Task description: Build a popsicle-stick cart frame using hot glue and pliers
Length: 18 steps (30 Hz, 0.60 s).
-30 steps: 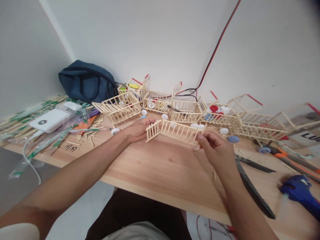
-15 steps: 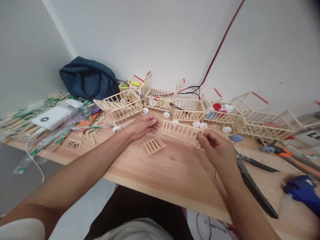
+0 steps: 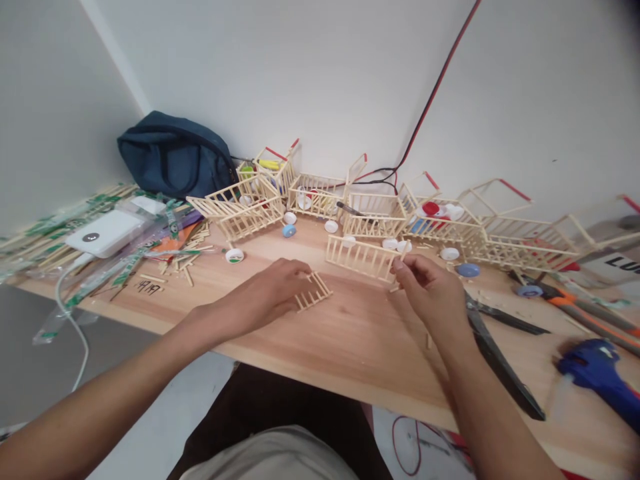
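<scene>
left hand [image 3: 267, 300]: fingers curled, tips on small stick panel [image 3: 314, 292] lying flat on table [image 3: 350, 347]; whether it grips, cannot tell | right hand [image 3: 431, 293]: fingertips pinched on right end of long stick panel [image 3: 361, 257], upright at table centre

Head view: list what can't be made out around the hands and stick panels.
Head view throughout:
- Small stick panel: left end lies under the left hand; grip unclear.
- Long stick panel: right end covered by the right hand, which pinches it.
- Blue glue gun: blurred.
- Printed label: cut off by the right edge.
</scene>
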{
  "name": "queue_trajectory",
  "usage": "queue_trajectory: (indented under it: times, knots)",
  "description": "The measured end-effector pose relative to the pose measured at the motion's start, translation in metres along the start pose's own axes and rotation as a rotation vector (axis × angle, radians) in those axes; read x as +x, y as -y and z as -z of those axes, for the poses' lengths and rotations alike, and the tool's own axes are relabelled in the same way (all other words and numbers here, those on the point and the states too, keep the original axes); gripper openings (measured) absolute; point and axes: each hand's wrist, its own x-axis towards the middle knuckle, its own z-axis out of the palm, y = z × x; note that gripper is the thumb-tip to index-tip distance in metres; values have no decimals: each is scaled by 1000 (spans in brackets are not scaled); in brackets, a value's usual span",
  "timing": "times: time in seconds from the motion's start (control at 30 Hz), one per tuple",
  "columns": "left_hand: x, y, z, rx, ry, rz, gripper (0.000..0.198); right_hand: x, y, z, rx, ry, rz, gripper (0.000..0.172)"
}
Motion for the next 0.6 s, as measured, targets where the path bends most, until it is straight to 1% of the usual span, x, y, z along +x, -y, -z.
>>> queue_trajectory:
  times: [0.07, 0.23, 0.3, 0.43, 0.5, 0.6]
  knots:
    - [1, 2, -5, 23, 37, -33, 35, 1, 1, 0, 10, -2, -8, 27]
    - [5, 3, -9, 43, 28, -77, 29, 1, 4, 1, 53, 1, -30, 27]
    - [4, 2, -9, 18, 18, -32, 28, 0, 5, 2, 60, -4, -26, 28]
    - [2, 4, -7, -75, -78, 136, 21, -1, 6, 2, 37, -23, -27, 28]
    - [2, 8, -9, -64, -93, 136, 18, -1, 6, 1, 27, -20, -31, 27]
    - [4, 12, -15, 53, -76, 62, 19, 0, 7, 1, 28, -12, -28, 27]
